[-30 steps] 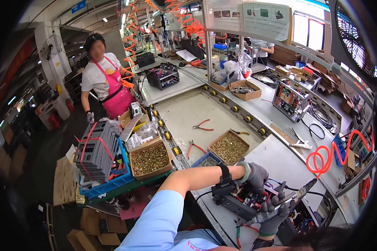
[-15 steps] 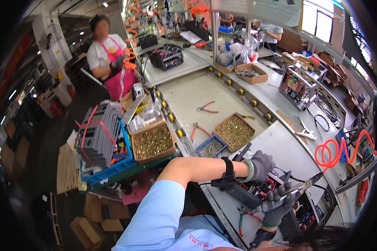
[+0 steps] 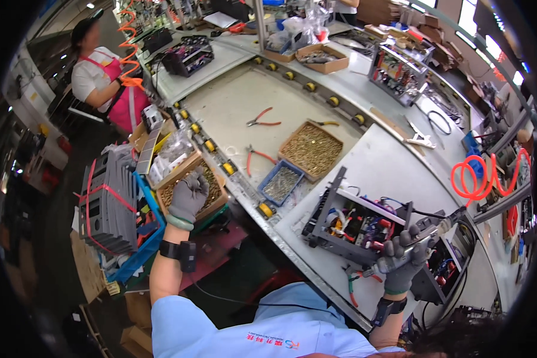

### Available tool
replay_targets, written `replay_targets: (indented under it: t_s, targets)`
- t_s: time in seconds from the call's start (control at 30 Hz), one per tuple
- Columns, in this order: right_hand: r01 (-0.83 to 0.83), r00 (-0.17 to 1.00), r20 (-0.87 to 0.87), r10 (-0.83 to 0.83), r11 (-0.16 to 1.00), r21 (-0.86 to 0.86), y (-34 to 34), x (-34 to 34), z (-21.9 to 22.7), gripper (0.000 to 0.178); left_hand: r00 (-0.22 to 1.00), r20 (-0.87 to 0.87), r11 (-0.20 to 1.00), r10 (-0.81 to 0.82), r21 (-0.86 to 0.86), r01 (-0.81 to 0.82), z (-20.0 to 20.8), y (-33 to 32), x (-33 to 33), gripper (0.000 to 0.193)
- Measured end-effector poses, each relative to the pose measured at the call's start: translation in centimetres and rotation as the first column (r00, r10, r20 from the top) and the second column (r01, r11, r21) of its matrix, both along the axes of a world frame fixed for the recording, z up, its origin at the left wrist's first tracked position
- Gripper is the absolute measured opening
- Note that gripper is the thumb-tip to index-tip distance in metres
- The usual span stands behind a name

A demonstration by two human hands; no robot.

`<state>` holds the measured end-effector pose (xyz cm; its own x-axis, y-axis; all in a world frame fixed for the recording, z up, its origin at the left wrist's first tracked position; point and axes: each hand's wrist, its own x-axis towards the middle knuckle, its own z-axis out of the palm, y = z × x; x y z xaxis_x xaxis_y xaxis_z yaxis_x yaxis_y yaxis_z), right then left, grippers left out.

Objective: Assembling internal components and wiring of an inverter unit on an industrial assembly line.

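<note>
My left hand (image 3: pixel 189 197), in a grey glove, is down in a cardboard box (image 3: pixel 216 203) of small brass-coloured screws. Its fingers are curled together among the screws; what they hold is hidden. My right hand (image 3: pixel 404 262), gloved too, is closed round a silver air screwdriver (image 3: pixel 420 234) with an orange coiled hose (image 3: pixel 472 179). The tool lies across the hand, above the bench. Just left of it sits an open dark metal chassis (image 3: pixel 364 224) with wires and circuit parts inside. A second open chassis (image 3: pixel 444 268) stands beside my right wrist.
Red-handled cutters (image 3: pixel 351 286) lie near the bench edge. Farther off are a blue tray (image 3: pixel 281 182) of screws, another screw box (image 3: pixel 311 149) and two pairs of pliers. Stacked grey panels (image 3: pixel 107 203) stand at the left. A co-worker (image 3: pixel 107 83) in a pink apron is beyond them.
My left hand has moved left from the chassis into the screw box. The right hand still holds the screwdriver. The view has shifted, showing more of the near chassis.
</note>
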<state>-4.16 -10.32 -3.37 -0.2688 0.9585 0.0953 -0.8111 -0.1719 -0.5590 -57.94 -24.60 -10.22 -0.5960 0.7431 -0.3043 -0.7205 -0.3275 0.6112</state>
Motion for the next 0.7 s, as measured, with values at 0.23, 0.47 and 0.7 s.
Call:
replay_targets:
  t_s: [0.23, 0.47, 0.7]
  targets:
    - [-0.041, 0.999, -0.007, 0.041, 0.999, 0.019, 0.2, 1.8, -0.3, 0.046, 1.0, -0.005, 0.992, -0.011, 0.127, 0.011, 0.8, -1.8, 1.4, 0.029]
    - [0.026, 0.999, 0.027, -0.026, 1.0, -0.002, -0.4, 0.8, -0.1, 0.05, -0.155, -0.777, 0.676, -0.61, -0.409, -0.612, 2.7, 0.7, 2.9, 0.02]
    - [0.077, 0.995, 0.069, -0.074, 0.997, -0.029, 0.1, 0.8, 0.2, 0.051, -0.477, -0.503, 0.662, -0.721, -0.704, -0.258, -1.6, 15.6, 12.4, 0.022]
